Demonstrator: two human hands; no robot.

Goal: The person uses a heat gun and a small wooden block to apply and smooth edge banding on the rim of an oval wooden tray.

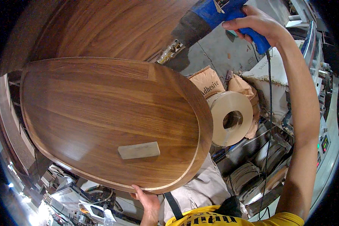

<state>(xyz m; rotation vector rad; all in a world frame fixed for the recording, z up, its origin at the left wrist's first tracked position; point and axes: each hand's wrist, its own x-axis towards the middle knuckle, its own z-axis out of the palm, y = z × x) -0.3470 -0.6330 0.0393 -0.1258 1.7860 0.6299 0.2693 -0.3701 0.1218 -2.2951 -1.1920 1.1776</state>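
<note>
A curved wood-grain panel with a pale strip along its near edge fills the middle. My left hand grips its near edge, the thumb on top and the other fingers mostly hidden at the rim. At the upper right my right hand is wrapped round the handle of a blue heat gun, with its metal nozzle pointing down and left at the panel's far right edge. A small greyish rectangular block lies on the panel, near its front right, touched by neither hand.
To the right stand a large roll of beige edge banding and brown paper sacks. The gun's black cord hangs past them. Another wood-grain panel is behind. Machinery sits at lower left, and a machine with lit buttons at right.
</note>
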